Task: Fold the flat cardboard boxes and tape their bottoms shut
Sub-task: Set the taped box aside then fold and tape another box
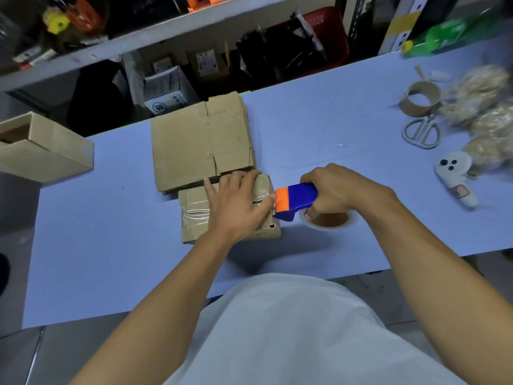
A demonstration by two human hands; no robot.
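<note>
A folded cardboard box (pixel 194 218) stands bottom-up on the blue table (pixel 111 259), with clear tape across its flaps. My left hand (pixel 236 201) presses flat on top of it, fingers straight. My right hand (pixel 336 190) grips the blue and orange tape dispenser (pixel 294 200), whose orange end meets the box's right edge. The clear tape roll (pixel 330 220) sits under that hand. Behind the box lies a stack of flat cardboard boxes (pixel 200 145).
An assembled box (pixel 47 151) stands at the table's left end. At the right lie an empty tape core (pixel 419 102), scissors (pixel 422 132), a white handheld device (pixel 455 176) and bundles of straw-like filler (pixel 485 107). Shelves with clutter rise behind the table.
</note>
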